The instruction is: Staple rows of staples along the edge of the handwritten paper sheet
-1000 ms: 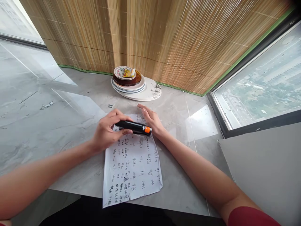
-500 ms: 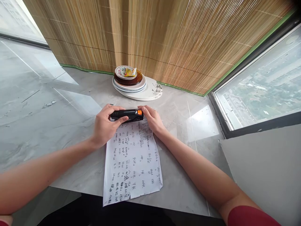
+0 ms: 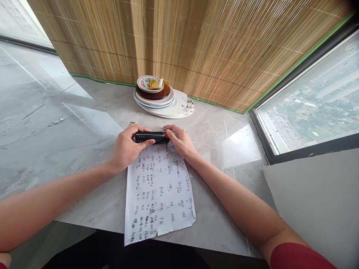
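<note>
A black oblong device (image 3: 150,136) with an orange-red patch at its right end lies across the upper part of a handwritten sheet of paper (image 3: 159,190); its exact kind I cannot make out. My left hand (image 3: 127,145) is closed around the device's left end, thumb along the near side and fingers over the far side. At the other end, my right hand (image 3: 181,141) has its thumb on the orange-red patch, with the fingers curled behind. Under the hands, the paper's far part is hidden. Its near edge is torn and reaches the table's edge.
Beyond the hands stands a stack of plates (image 3: 154,95), with a small yellow packet (image 3: 154,83) on top. A bamboo blind (image 3: 168,41) hangs behind it. On the right are a window (image 3: 311,112) and a white panel (image 3: 314,198). The grey tabletop (image 3: 70,149) carries small scraps at left.
The device has turned slightly in my hands, showing a different side. My right thumb has moved onto the orange-red patch, which is now mostly covered.
</note>
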The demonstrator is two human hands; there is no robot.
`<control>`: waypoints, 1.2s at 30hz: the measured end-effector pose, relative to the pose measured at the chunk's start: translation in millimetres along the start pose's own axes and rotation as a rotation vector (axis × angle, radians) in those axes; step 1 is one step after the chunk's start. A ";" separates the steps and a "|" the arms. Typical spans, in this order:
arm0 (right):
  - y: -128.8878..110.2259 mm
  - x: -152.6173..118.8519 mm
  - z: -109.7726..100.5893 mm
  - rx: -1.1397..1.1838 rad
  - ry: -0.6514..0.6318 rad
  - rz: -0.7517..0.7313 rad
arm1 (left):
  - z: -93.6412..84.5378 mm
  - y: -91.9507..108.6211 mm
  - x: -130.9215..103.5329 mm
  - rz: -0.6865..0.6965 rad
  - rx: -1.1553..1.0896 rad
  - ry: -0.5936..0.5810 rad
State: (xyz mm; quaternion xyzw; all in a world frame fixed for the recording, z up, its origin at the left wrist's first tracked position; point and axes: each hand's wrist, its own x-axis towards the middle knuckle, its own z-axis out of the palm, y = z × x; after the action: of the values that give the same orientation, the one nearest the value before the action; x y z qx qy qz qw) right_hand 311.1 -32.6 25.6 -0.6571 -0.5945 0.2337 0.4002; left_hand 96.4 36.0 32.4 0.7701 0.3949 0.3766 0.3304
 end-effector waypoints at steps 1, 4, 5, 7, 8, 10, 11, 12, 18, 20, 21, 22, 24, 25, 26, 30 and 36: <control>-0.3 -0.2 -0.2 0.013 0.005 -0.001 | -0.9 0.2 0.4 -0.007 0.004 -0.008; -0.2 -1.0 -1.2 0.091 0.027 -0.008 | -5.4 1.4 1.0 -0.027 0.025 -0.046; 0.1 -1.4 -1.6 0.128 0.039 -0.008 | -7.2 1.8 1.1 -0.034 0.033 -0.060; 1.4 -2.1 -2.1 0.198 0.082 -0.006 | -10.0 1.9 1.2 -0.048 0.039 -0.083; 2.3 -2.5 -2.2 0.227 0.110 -0.007 | -10.7 1.5 1.3 -0.056 0.033 -0.093; 4.0 -3.1 -1.8 0.280 0.167 -0.004 | -10.7 0.6 2.0 -0.065 -0.024 -0.113; 4.7 -3.3 -1.4 0.305 0.195 -0.001 | -10.2 0.4 2.7 -0.069 -0.083 -0.117; 5.2 -3.6 -1.1 0.327 0.225 0.000 | -9.8 0.7 3.6 -0.073 -0.164 -0.112; 3.7 -6.8 -0.1 0.427 0.288 -0.049 | -19.3 11.9 14.0 -0.112 -0.737 0.003; 3.4 -8.3 0.1 0.455 0.238 -0.036 | -25.5 13.5 17.8 -0.149 -0.801 -0.004; 3.6 -8.9 0.3 0.458 0.218 -0.028 | -27.9 12.9 19.4 -0.167 -0.827 -0.007; 3.8 -9.3 0.4 0.454 0.205 -0.022 | -29.5 11.6 20.7 -0.186 -0.851 -0.007; 4.1 -9.5 0.5 0.432 0.191 -0.008 | -30.6 7.9 22.2 -0.234 -0.893 0.000; 4.2 -9.2 0.5 0.419 0.185 0.002 | -30.3 6.1 22.6 -0.261 -0.911 0.007; 4.0 -8.7 0.4 0.408 0.180 0.012 | -29.6 4.8 22.6 -0.285 -0.926 0.011; 1.3 -5.9 0.8 0.397 0.166 0.042 | -27.2 4.1 21.7 -0.349 -0.956 -0.008; -5.0 -3.8 4.7 0.378 0.192 0.037 | -27.4 4.9 21.1 -0.404 -0.987 -0.044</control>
State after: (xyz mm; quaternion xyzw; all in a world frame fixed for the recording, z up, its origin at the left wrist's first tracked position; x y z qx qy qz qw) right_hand 303.7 -35.3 26.4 -0.6002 -0.4873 0.2848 0.5667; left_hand 83.6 57.5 56.7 0.4394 0.3041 0.4303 0.7275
